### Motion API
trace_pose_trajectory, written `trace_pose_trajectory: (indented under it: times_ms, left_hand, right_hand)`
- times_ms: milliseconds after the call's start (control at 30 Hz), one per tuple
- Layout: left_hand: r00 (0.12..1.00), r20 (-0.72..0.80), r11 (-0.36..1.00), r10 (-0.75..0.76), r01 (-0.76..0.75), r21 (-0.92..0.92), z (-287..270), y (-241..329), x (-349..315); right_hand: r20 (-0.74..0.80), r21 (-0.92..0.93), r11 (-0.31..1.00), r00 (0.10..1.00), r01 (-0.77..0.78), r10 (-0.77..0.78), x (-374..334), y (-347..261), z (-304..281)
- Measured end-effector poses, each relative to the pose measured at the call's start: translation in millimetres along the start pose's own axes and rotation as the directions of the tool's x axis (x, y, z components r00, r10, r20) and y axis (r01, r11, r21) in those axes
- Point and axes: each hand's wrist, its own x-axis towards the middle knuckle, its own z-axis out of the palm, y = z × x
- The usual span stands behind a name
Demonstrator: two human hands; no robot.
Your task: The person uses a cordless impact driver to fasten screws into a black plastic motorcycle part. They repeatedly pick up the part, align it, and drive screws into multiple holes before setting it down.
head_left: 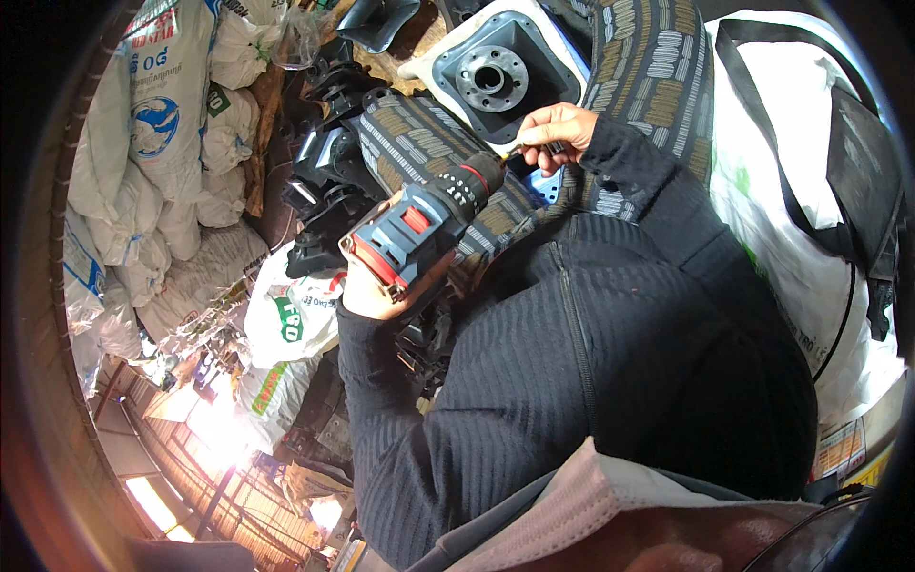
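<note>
My left hand (369, 288) grips a blue and black cordless drill (412, 234) with red trim. Its black chuck points up and to the right, across my patterned trouser legs (405, 133). At the chuck's tip my right hand (556, 135) is closed, with thumb and fingers pinched around a small, thin piece at the bit end. Whether that is the bit itself or a screw, I cannot tell. Just beyond my right hand lies a black square, hollow part (538, 81) with a round grey metal flange (491, 80) in its middle, resting on something white.
Stacked white woven sacks (157, 124) stand along the left. Dark plastic parts (329, 172) are heaped beside my left leg. A dark square funnel-shaped part (377, 21) lies at the top. At the right are a large white bag (777, 124) and a black strapped bag (858, 172).
</note>
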Motion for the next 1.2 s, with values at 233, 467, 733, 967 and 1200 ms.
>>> trace_pose_trajectory:
  times_ms: [233, 467, 733, 967, 1200]
  left_hand:
    - [0.996, -0.017, 0.996, -0.088, 0.088, 0.034, 0, -9, -14]
    - [1.0, -0.017, 0.987, -0.015, 0.017, 0.162, 2, -20, -15]
    - [0.923, -0.078, 0.923, -0.376, 0.365, -0.121, 5, -49, -4]
    - [0.959, -0.025, 0.959, -0.283, 0.283, 0.03, 3, -53, 31]
    - [0.966, 0.029, 0.965, -0.258, 0.256, 0.061, -10, -52, 58]
  right_hand:
    - [0.039, -0.047, 0.996, 0.996, -0.074, 0.076, 2, -1, 3]
    - [-0.008, -0.034, 0.998, 0.998, -0.057, 0.056, 8, 3, -2]
    - [-0.602, 0.155, 0.937, 0.783, 0.312, -0.161, 20, 18, -15]
    - [-0.753, 0.074, 0.945, 0.64, 0.318, -0.156, 39, 13, -16]
    - [-0.794, 0.021, 0.973, 0.594, 0.232, -0.125, 45, 2, -8]
